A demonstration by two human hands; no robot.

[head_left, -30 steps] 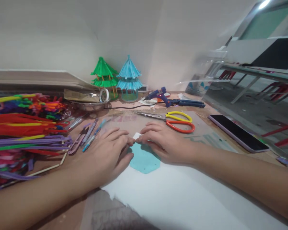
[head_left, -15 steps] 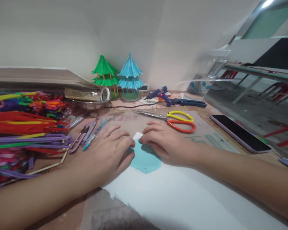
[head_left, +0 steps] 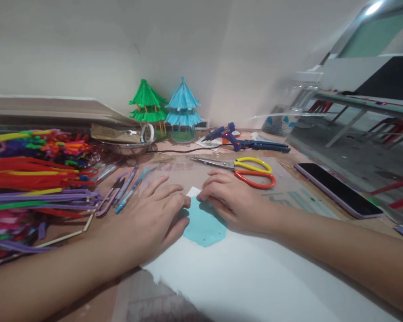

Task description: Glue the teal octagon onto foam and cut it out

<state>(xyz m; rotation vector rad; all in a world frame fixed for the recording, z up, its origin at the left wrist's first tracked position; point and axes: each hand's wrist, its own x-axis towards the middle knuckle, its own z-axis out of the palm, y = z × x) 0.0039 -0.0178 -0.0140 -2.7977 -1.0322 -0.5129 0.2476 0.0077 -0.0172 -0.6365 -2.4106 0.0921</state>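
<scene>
A light-blue hexagonal piece with small dark dots near its edge lies flat on a large white sheet. My left hand rests at the piece's left edge, fingers stretched forward and apart, thumb beside the piece. From the right, my right hand leans over its upper part with bent fingers, fingertips touching its upper edge; the thumb stays apart from the index finger. Neither hand grips anything that I can see. Just behind my right hand lie scissors with one yellow and one orange handle.
Pipe cleaners are heaped at the left, beside pens and small snips. Green and blue pagoda models stand by the wall. A corded glue gun, dark-blue pliers and a phone lie behind and right.
The whole view has shifted down slightly. Both hands keep nearly the same pose over the light-blue piece.
</scene>
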